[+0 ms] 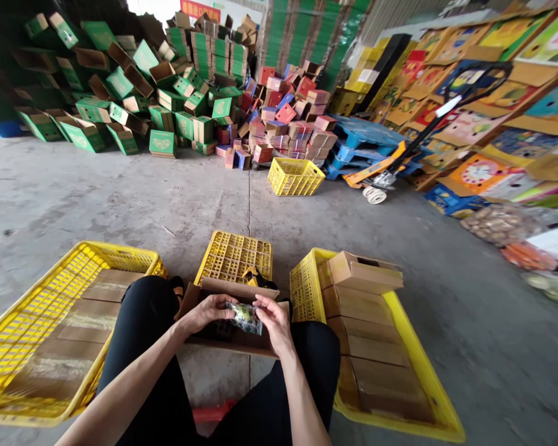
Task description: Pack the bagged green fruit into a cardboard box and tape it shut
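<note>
Between my hands is a small clear plastic packet point(247, 318) with something yellow-green and dark inside; its exact contents are too small to tell. My left hand point(210, 313) pinches the packet's left end. At its right edge my right hand point(275, 319) grips with thumb and fingers. Beneath both hands lies an opened brown cardboard box point(242, 287), whose dark inside is mostly hidden by my hands. Behind it, a black and yellow tape dispenser point(258, 279) rests on an upturned yellow crate point(235, 251).
A yellow crate point(23, 297) with taped cartons stands left of my legs. Another yellow crate point(439, 387) holds several brown boxes point(385, 384) on my right. Farther off are a third yellow crate point(296, 176), a pallet jack point(390, 170), blue pallets point(365, 133) and heaped green boxes point(162, 142).
</note>
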Demonstrator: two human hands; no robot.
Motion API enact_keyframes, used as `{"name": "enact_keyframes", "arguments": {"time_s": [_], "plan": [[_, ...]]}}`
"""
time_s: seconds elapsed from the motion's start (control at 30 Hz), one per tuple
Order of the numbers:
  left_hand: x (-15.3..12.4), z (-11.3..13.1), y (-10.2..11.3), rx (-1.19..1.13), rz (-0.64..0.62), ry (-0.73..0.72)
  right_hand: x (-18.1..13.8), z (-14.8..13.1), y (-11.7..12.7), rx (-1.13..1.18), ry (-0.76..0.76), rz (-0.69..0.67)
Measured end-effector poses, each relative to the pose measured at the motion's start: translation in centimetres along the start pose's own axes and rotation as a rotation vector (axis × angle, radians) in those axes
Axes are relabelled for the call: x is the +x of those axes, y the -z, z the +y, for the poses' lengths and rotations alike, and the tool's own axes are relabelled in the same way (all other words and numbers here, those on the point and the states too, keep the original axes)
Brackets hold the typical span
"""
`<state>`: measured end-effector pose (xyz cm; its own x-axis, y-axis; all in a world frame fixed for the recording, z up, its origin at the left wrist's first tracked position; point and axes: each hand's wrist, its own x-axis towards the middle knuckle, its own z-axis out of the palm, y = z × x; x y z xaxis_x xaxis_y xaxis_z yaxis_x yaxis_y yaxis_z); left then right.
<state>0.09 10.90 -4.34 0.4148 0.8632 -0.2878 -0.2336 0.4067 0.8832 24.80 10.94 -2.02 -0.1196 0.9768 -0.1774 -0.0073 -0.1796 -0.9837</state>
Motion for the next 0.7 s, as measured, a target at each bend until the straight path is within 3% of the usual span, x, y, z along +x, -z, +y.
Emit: {"name": "enact_keyframes", "arguments": {"time_s": [0.27,0.33,0.53,0.7], "plan": [[0.4,-0.6,-0.2,0.295,0.034,-0.078,-0.5,-0.8,-0.3,-0.27,-0.029,-0.329],[0.7,-1.2,0.2,0.301,0.069,-0.083,-0.4,-0.7,-0.2,-0.307,-0.028,-0.264],[1.9,-2.8,2.5,0.336,0.327,-0.084,1.1,1.1,1.5,-0.31,0.037,0.081],[2.0,-3.8,2.6,0.406,0.291,-0.084,1.4,3.7,1.7,-0.641,0.202,0.139]]}}
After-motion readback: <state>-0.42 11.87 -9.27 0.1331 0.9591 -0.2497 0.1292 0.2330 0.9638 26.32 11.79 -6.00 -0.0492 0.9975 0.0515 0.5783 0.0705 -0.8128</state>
